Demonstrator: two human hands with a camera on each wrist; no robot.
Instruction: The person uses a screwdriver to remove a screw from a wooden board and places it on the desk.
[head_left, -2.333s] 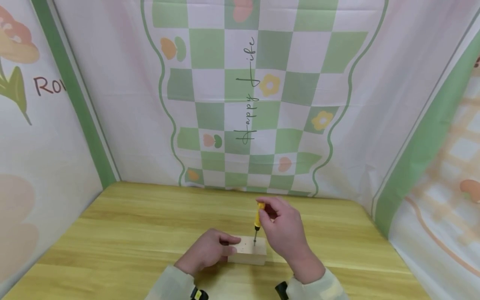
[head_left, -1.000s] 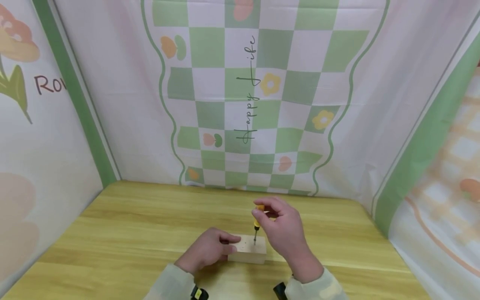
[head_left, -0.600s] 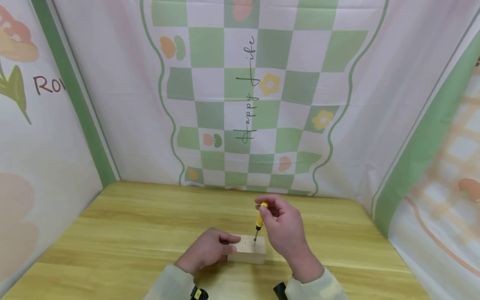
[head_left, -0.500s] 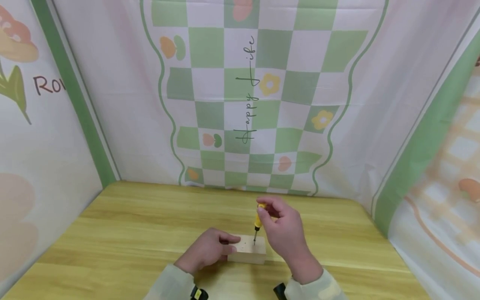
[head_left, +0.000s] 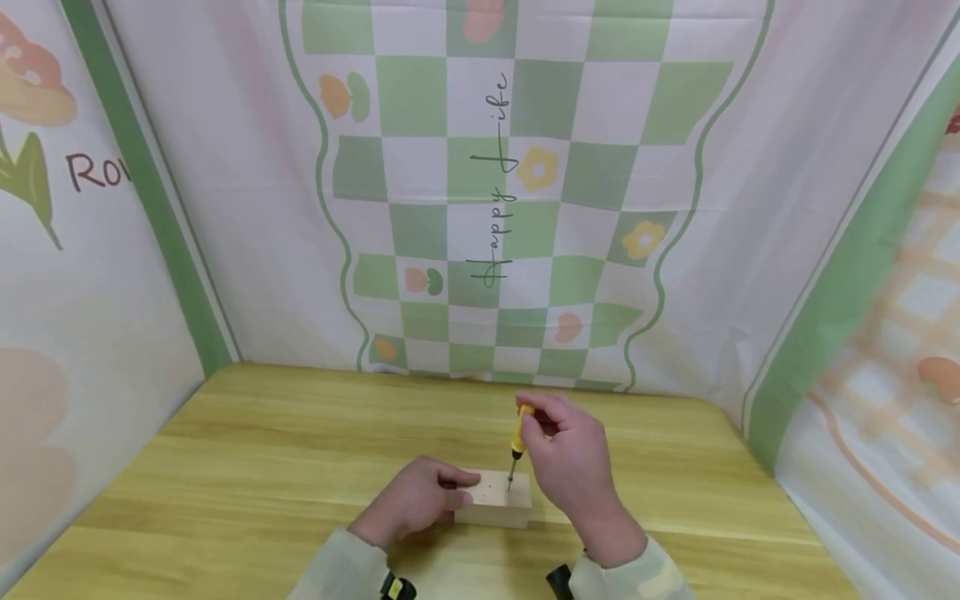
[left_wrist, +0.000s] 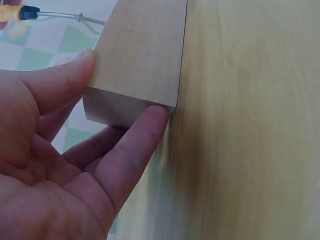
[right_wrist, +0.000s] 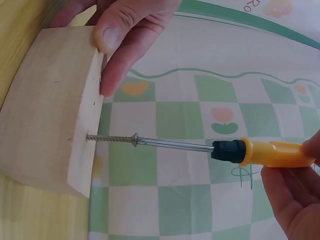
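Observation:
A pale wooden block [head_left: 495, 515] lies on the table, with a few small holes in its top face. My left hand [head_left: 423, 498] grips the block's left end, thumb and fingers around it; the left wrist view shows a finger against the end face. My right hand [head_left: 572, 454] pinches the yellow handle of a screwdriver [right_wrist: 270, 152] near its top. The screwdriver stands nearly upright, slightly tilted. Its tip sits at the head of a screw [right_wrist: 115, 139], whose point is in the block near the right end. Most of the screw's thread shows above the wood.
The wood-grain table [head_left: 300, 433] extends around the block. Behind it hangs a green and white checked cloth [head_left: 476, 225], with printed fabric on both sides. Dark straps with small devices [head_left: 397, 587] are on both wrists.
The right fingers have shifted around the screwdriver handle, and its top has tilted slightly left and right. The left hand and block hold their place. The screw looks about the same height.

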